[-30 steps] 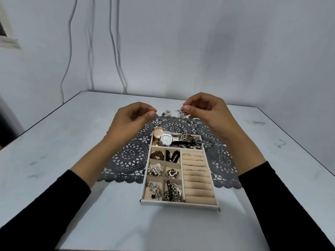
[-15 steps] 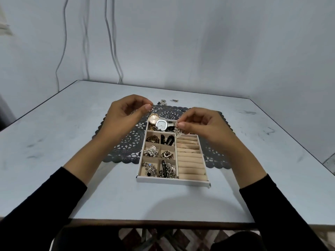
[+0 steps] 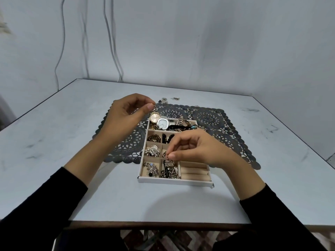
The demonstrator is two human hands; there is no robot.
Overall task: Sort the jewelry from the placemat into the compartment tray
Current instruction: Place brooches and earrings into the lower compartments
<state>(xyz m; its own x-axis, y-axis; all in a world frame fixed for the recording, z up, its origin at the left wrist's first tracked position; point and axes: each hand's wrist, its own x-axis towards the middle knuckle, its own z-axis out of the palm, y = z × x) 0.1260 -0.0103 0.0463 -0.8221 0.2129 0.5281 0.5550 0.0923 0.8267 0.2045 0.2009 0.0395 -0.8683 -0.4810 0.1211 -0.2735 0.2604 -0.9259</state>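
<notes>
Head view shows the placing step. The right hand [image 3: 195, 151] pinches a sparkly cluster [image 3: 169, 163] by its top between thumb and forefinger. It dangles over the tray's [image 3: 174, 182] near middle compartment, just above the chains heaped there. Next, I judge, the grip need only lower slightly and loosen, so the cluster drops inside that wall and not onto the ring rolls beside it. The left hand [image 3: 125, 115] is raised over the placemat's [image 3: 217, 120] far left part. Its fingers are curled, the tips closed on what seems a small piece [image 3: 155, 105], too tiny to identify. Loose bits [image 3: 164, 100] lie on the desk [image 3: 72, 127] past the mat, unsorted.
</notes>
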